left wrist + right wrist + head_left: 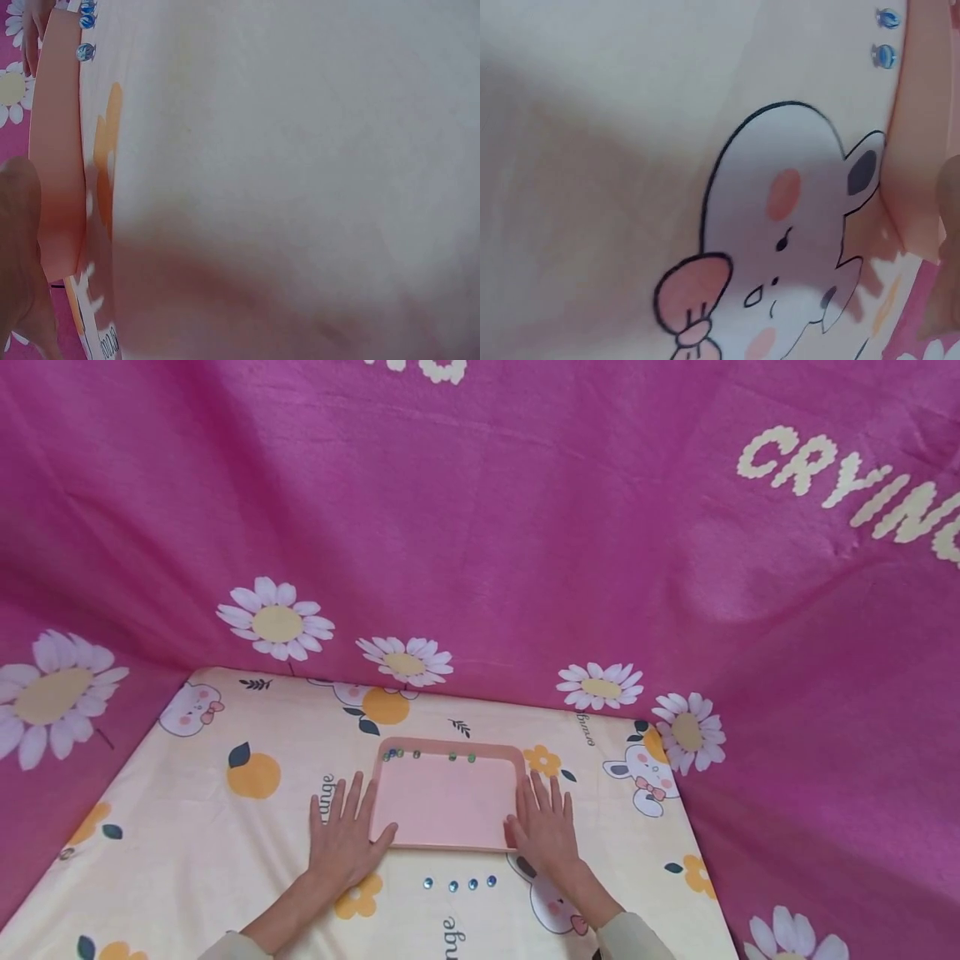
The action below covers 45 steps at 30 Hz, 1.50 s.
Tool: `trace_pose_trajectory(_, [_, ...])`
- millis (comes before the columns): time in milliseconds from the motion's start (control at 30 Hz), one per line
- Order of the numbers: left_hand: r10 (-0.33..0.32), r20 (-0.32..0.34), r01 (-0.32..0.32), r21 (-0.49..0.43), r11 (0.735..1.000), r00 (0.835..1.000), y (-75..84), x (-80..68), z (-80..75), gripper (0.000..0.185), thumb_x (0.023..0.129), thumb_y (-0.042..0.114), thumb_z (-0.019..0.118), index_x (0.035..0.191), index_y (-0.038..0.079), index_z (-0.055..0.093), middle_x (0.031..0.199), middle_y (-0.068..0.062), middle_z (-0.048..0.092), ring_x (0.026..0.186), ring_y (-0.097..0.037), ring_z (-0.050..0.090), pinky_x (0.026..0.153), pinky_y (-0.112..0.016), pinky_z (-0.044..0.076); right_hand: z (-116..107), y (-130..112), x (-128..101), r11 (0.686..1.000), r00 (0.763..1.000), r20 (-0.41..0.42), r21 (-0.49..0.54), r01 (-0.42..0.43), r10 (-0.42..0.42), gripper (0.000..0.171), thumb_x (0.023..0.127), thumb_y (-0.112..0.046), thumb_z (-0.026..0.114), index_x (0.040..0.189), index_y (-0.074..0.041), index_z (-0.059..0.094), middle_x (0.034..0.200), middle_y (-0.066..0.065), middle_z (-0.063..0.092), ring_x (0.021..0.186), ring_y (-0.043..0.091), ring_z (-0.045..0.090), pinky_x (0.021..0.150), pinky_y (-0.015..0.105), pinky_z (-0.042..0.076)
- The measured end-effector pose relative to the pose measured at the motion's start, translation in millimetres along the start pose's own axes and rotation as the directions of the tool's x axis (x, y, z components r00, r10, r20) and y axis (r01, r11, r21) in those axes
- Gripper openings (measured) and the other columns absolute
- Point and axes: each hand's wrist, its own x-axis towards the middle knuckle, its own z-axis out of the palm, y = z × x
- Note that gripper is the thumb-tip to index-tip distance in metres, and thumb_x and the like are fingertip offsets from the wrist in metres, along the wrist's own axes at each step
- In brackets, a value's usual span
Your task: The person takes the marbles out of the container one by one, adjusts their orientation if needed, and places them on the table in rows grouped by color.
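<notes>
A shallow pink tray [450, 802] lies between my two hands. My left hand [345, 839] is at its left side, fingers straight and pointing away, thumb at the near left corner. On the opposite side, my right hand [550, 831] has its fingers extended along the tray's edge and its thumb at the near right corner. Several green and blue glass marbles [416, 754] sit inside along the far wall, bunched more to the left. In front of the tray, several blue marbles [453, 886] form a row on the cloth. Both wrist views show the tray's outer wall [58, 150] beside the marbles [885, 56].
A cream cloth [187, 835] printed with oranges, flowers and rabbits covers the table. Magenta fabric [480, 527] with daisies and lettering hangs behind and on both sides. One small round thing [67, 853] lies at the cloth's far left edge.
</notes>
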Motion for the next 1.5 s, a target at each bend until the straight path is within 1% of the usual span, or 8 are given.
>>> trace_pose_trajectory(167, [0.002, -0.003, -0.002, 0.004, 1.0, 1.0, 1.3, 0.5, -0.4, 0.086, 0.093, 0.06, 0.052, 0.157, 0.007, 0.031, 0.162, -0.019, 0.023, 0.147, -0.043, 0.018, 0.114, -0.068, 0.002, -6, -6, 3, 1.0, 1.0, -0.013, -0.003, 0.02, -0.02, 0.063, 0.096, -0.038, 0.061, 0.149, -0.006, 0.045, 0.157, 0.015, 0.036, 0.146, 0.04, 0.024, 0.116, 0.061, 0.018])
trace_pose_trajectory(433, [0.003, 0.03, -0.002, -0.028, 1.0, 1.0, 3.7, 0.9, 1.7, 0.084, 0.095, 0.059, 0.051, 0.157, 0.006, 0.029, 0.163, -0.019, 0.02, 0.147, -0.043, 0.016, 0.114, -0.067, 0.005, -12, -18, 7, 0.988, 0.988, -0.137, 0.124, 0.093, -0.076, 0.036, 0.097, -0.025, 0.065, 0.126, -0.004, 0.068, 0.129, 0.013, 0.064, 0.123, 0.032, 0.055, 0.104, 0.048, 0.044])
trace_pose_trajectory(567, [0.011, 0.026, -0.009, -0.041, 0.999, 1.0, 5.7, 1.8, 1.5, 0.085, 0.095, 0.058, 0.052, 0.157, 0.005, 0.029, 0.163, -0.019, 0.021, 0.147, -0.043, 0.017, 0.115, -0.066, 0.008, -14, -27, 11, 0.972, 0.993, -0.109, 0.225, 0.069, -0.045, 0.034, 0.096, -0.025, 0.067, 0.125, -0.007, 0.068, 0.124, 0.01, 0.066, 0.117, 0.028, 0.06, 0.099, 0.043, 0.05])
trace_pose_trajectory(667, [0.011, 0.017, -0.011, -0.031, 0.999, 1.0, 5.5, 2.8, 0.3, 0.085, 0.095, 0.058, 0.052, 0.157, 0.005, 0.029, 0.162, -0.019, 0.021, 0.147, -0.043, 0.019, 0.114, -0.066, 0.01, -18, -37, 18, 0.941, 0.999, -0.007, 0.337, 0.042, -0.042, 0.035, 0.097, -0.024, 0.067, 0.128, -0.01, 0.066, 0.125, 0.007, 0.066, 0.117, 0.024, 0.061, 0.097, 0.041, 0.052])
trace_pose_trajectory(800, [0.01, 0.016, -0.009, -0.023, 1.0, 1.0, 3.8, 3.2, -0.6, 0.085, 0.095, 0.059, 0.052, 0.157, 0.006, 0.029, 0.162, -0.019, 0.021, 0.147, -0.043, 0.019, 0.114, -0.066, 0.011, -22, -53, 29, 0.884, 0.99, 0.107, 0.466, 0.031, -0.091, 0.036, 0.096, -0.019, 0.068, 0.13, -0.011, 0.065, 0.124, 0.005, 0.067, 0.114, 0.021, 0.063, 0.096, 0.039, 0.052])
trace_pose_trajectory(1067, [0.002, 0.015, -0.001, -0.034, 0.999, 1.0, 3.1, -0.7, -0.8, 0.084, 0.094, 0.057, 0.054, 0.156, 0.005, 0.031, 0.162, -0.019, 0.023, 0.146, -0.043, 0.021, 0.114, -0.066, 0.012, -16, -89, 46, 0.717, 0.968, 0.214, 0.695, -0.058, -0.129, 0.035, 0.095, -0.015, 0.07, 0.129, -0.011, 0.067, 0.118, 0.0, 0.069, 0.098, 0.012, 0.064, 0.091, 0.028, 0.054])
trace_pose_trajectory(1300, [-0.004, 0.023, 0.005, -0.049, 0.999, 1.0, 3.7, 0.3, -0.1, 0.084, 0.094, 0.056, 0.054, 0.157, 0.005, 0.03, 0.162, -0.019, 0.021, 0.146, -0.043, 0.019, 0.114, -0.066, 0.01, -5, -112, 62, 0.688, 0.953, 0.249, 0.723, -0.065, -0.171, 0.031, 0.093, -0.012, 0.072, 0.123, -0.01, 0.07, 0.108, -0.003, 0.071, 0.086, 0.008, 0.061, 0.086, 0.021, 0.053])
trace_pose_trajectory(1500, [-0.013, 0.02, 0.014, -0.048, 0.999, 1.0, 2.4, -0.8, -0.8, 0.084, 0.093, 0.056, 0.055, 0.156, 0.006, 0.031, 0.162, -0.019, 0.023, 0.146, -0.044, 0.02, 0.114, -0.067, 0.011, 2, -133, 77, 0.64, 0.959, 0.258, 0.758, -0.127, -0.116, 0.029, 0.093, -0.011, 0.071, 0.122, -0.007, 0.07, 0.106, 0.0, 0.071, 0.087, 0.01, 0.061, 0.088, 0.025, 0.053])
